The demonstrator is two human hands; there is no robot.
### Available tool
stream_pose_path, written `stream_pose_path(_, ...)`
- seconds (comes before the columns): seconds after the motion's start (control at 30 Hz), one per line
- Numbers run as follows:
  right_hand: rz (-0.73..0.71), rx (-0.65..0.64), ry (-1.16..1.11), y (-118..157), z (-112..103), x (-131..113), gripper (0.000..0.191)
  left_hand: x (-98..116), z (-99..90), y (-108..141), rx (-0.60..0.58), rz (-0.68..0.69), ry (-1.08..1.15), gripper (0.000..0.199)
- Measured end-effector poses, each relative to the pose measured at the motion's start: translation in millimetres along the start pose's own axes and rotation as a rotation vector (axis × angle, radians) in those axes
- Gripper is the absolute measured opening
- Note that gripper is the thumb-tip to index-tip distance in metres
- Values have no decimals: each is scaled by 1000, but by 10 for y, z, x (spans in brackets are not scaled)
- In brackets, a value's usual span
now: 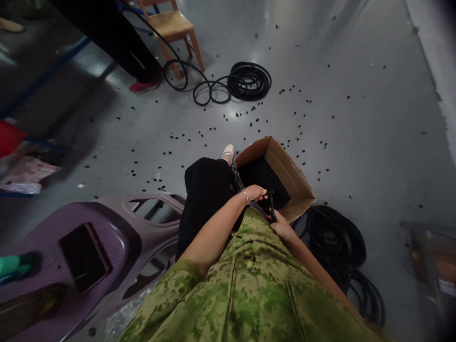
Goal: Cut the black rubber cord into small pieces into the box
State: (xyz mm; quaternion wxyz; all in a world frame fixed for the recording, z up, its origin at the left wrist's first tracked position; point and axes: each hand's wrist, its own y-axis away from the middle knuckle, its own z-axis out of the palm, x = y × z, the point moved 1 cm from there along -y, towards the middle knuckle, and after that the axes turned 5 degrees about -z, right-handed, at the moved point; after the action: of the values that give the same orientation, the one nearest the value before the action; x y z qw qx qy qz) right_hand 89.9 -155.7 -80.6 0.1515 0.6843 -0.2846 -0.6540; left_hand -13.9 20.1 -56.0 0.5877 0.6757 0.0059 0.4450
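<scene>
My right hand (283, 228) is closed round a thin black hose (272, 209), which points up over a cardboard box (298, 180). My left hand (255, 192), with a bracelet at the wrist, pinches at the upper end of the hose; the exact grip is too small to make out. Both hands are over the near side of the box, close to my lap. Inside the box lies a heap of small black pieces (265, 173).
Coiled black hose (249, 80) lies on the floor ahead, more coils (335, 237) at the right. Small black pieces are scattered about. A purple plastic chair (117, 213) bears a phone (85, 256). Near a wooden chair (171, 23) stands a person in dark trousers (121, 42).
</scene>
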Motion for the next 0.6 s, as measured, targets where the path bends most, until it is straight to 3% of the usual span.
stream_pose_path(0.13, 68, -2, -26, 14, 17, -23, 89, -3, 1, 3, -16, 4, -6, 32)
stream_pose_path(0.6, 63, 11, -38, -36, 17, 82, 85, -23, 2, -46, -117, -92, -9, 40)
